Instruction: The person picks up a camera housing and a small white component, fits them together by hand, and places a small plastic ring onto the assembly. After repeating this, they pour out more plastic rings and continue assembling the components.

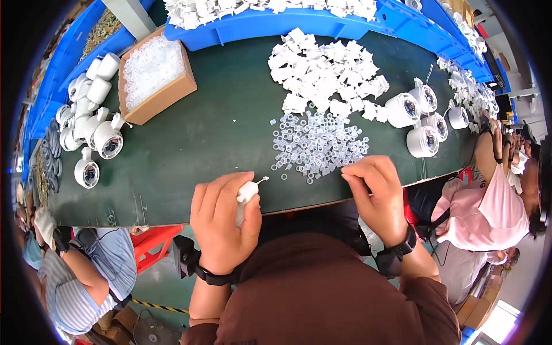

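Note:
My left hand [221, 227] is closed on a small white plastic part [247, 191] above the table's near edge. A thin white stem or wire sticks out of that part to the right, and my fingers hide the rest of it. My right hand [379, 198] is pinched, thumb against fingertips, at the near right side of a heap of small translucent rings [319, 144]. Whatever may lie in that pinch is too small to make out. Behind the rings spreads a pile of white plastic pieces [322, 75].
On the green table [224, 144], a cardboard box [164, 95] holds clear plastic bits. White cylindrical housings [86, 172] cluster at the left, with more housings [422, 141] at the right. A blue bin [276, 26] of white parts stands behind. Other people [483, 213] sit on both sides.

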